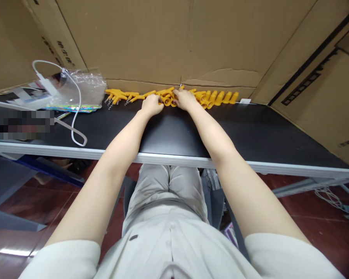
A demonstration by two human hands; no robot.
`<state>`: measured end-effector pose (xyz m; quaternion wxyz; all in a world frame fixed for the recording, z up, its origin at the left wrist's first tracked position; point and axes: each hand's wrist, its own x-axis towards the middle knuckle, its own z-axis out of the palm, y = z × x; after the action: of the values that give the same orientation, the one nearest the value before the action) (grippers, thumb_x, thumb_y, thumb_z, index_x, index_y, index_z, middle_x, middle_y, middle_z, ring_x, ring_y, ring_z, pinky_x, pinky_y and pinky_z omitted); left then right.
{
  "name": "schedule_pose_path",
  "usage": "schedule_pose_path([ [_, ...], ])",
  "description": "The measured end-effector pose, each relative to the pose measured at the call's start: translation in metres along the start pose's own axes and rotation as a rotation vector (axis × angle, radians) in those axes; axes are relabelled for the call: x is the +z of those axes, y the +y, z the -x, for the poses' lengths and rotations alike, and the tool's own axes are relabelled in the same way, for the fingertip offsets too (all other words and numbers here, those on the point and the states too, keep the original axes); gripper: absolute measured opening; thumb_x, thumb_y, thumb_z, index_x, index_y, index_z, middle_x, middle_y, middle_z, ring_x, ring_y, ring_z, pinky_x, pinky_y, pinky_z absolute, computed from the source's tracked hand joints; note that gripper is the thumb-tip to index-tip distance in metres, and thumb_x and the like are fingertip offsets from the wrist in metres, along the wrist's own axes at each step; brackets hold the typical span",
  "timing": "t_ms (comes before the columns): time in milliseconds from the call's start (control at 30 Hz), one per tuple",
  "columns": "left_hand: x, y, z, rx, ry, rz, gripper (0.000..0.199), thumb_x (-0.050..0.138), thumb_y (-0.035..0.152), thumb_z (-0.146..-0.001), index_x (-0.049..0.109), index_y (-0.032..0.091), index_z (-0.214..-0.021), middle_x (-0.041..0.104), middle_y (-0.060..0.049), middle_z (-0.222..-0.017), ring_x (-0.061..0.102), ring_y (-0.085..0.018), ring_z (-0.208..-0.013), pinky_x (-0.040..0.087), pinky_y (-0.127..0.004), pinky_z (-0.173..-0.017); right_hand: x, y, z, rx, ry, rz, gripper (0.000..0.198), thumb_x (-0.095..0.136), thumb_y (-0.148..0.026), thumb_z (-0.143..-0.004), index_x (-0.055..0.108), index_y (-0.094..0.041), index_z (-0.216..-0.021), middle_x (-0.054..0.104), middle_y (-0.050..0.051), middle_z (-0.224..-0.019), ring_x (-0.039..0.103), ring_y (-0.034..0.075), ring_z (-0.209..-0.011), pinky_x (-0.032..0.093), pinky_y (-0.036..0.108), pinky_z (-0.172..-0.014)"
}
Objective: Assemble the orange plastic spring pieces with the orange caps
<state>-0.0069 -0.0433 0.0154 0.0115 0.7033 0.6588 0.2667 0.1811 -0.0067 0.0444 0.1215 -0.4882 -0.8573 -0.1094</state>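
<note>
A row of yellow plastic pieces lies along the back of the black table. At its left end are hand-shaped yellow pieces (pixel 116 95) with thin silver spirals sticking out toward me. Toward the right stand yellow tube-like pieces (pixel 218 99), side by side. My left hand (pixel 152 105) is closed at the middle of the row, its fingers curled; what they hold is hidden. Beside it, my right hand (pixel 186 99) bends its fingers around a yellow piece (pixel 173 102) in the cluster. Round open ends of several pieces show between my hands.
Cardboard walls (pixel 163 42) enclose the back and sides of the table (pixel 174 135). On the left lie a clear plastic bag (pixel 88 87), a white cable (pixel 80 97) and a white plug (pixel 48 86). A small white tag (pixel 245 101) rests right of the row.
</note>
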Motion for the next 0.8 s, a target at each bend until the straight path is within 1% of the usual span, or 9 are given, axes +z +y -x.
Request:
schedule_pose_path([
  [133, -0.002, 0.002, 0.002, 0.014, -0.026, -0.031, 0.038, 0.061, 0.019, -0.095, 0.082, 0.011, -0.126, 0.078, -0.022, -0.138, 0.072, -0.039, -0.131, 0.057, -0.046, -0.118, -0.002, -0.007, -0.006, 0.064, -0.010, 0.009, 0.053, 0.061, -0.015, -0.105, 0.068, -0.010, -0.157, 0.072, 0.028, -0.152, 0.073, 0.045, -0.137, 0.059, 0.059, -0.114],
  [300, -0.001, 0.000, 0.001, 0.043, -0.015, -0.031, 0.037, 0.062, 0.021, -0.093, 0.084, 0.013, -0.121, 0.081, -0.021, -0.130, 0.074, -0.038, -0.124, 0.058, -0.046, -0.115, 0.001, -0.014, -0.012, 0.123, -0.051, 0.004, 0.059, 0.058, -0.011, -0.105, 0.062, -0.007, -0.164, 0.071, 0.030, -0.154, 0.072, 0.045, -0.140, 0.056, 0.060, -0.120],
  [367, 0.000, -0.001, 0.000, 0.063, -0.009, -0.014, 0.036, 0.063, 0.022, -0.091, 0.085, 0.014, -0.118, 0.081, -0.020, -0.127, 0.075, -0.040, -0.123, 0.059, -0.048, -0.114, 0.003, -0.010, -0.017, 0.098, -0.060, -0.010, 0.061, 0.064, -0.018, -0.105, 0.061, -0.010, -0.165, 0.069, 0.029, -0.158, 0.069, 0.047, -0.144, 0.052, 0.067, -0.123],
  [433, 0.001, -0.003, -0.001, 0.076, -0.004, 0.003, 0.034, 0.064, 0.023, -0.090, 0.085, 0.015, -0.116, 0.082, -0.020, -0.125, 0.074, -0.041, -0.121, 0.060, -0.049, -0.113, 0.003, -0.001, -0.022, 0.052, -0.061, -0.035, 0.061, 0.070, -0.032, -0.105, 0.063, -0.012, -0.162, 0.065, 0.027, -0.164, 0.062, 0.049, -0.152, 0.041, 0.077, -0.129],
  [500, 0.002, -0.003, -0.001, 0.072, -0.002, 0.004, 0.033, 0.065, 0.023, -0.089, 0.085, 0.016, -0.114, 0.081, -0.019, -0.124, 0.073, -0.040, -0.121, 0.059, -0.048, -0.113, 0.000, 0.015, -0.028, 0.022, -0.031, -0.079, 0.062, 0.066, -0.048, -0.109, 0.064, -0.015, -0.162, 0.061, 0.025, -0.170, 0.054, 0.050, -0.159, 0.028, 0.083, -0.134],
  [533, 0.001, -0.003, -0.001, 0.066, -0.003, 0.001, 0.032, 0.065, 0.023, -0.089, 0.085, 0.016, -0.113, 0.081, -0.019, -0.124, 0.073, -0.040, -0.122, 0.059, -0.047, -0.113, -0.003, 0.026, -0.029, 0.030, 0.003, -0.107, 0.062, 0.061, -0.052, -0.112, 0.063, -0.015, -0.163, 0.059, 0.024, -0.171, 0.052, 0.049, -0.160, 0.024, 0.084, -0.136],
  [600, 0.000, -0.002, 0.000, 0.055, -0.011, -0.001, 0.031, 0.066, 0.023, -0.089, 0.085, 0.017, -0.112, 0.081, -0.018, -0.125, 0.072, -0.039, -0.124, 0.058, -0.046, -0.114, -0.010, 0.051, -0.028, 0.118, 0.101, -0.154, 0.058, 0.052, -0.049, -0.116, 0.062, -0.016, -0.163, 0.060, 0.024, -0.170, 0.053, 0.048, -0.159, 0.023, 0.084, -0.135],
  [700, -0.002, 0.000, 0.002, 0.062, -0.026, -0.005, 0.030, 0.066, 0.022, -0.088, 0.084, 0.016, -0.111, 0.080, -0.019, -0.126, 0.072, -0.040, -0.126, 0.058, -0.047, -0.115, -0.018, 0.089, -0.011, 0.379, 0.256, -0.217, 0.052, 0.046, -0.034, -0.118, 0.060, -0.021, -0.166, 0.057, 0.024, -0.172, 0.053, 0.045, -0.160, 0.032, 0.079, -0.133],
  [800, -0.004, 0.002, 0.004, 0.066, -0.031, -0.015, 0.031, 0.066, 0.021, -0.089, 0.085, 0.015, -0.112, 0.081, -0.019, -0.126, 0.073, -0.041, -0.126, 0.059, -0.048, -0.114, -0.017, 0.117, 0.019, 0.675, 0.237, -0.200, 0.059, 0.044, -0.014, -0.113, 0.055, -0.012, -0.172, 0.049, 0.030, -0.177, 0.052, 0.043, -0.164, 0.036, 0.074, -0.132],
])
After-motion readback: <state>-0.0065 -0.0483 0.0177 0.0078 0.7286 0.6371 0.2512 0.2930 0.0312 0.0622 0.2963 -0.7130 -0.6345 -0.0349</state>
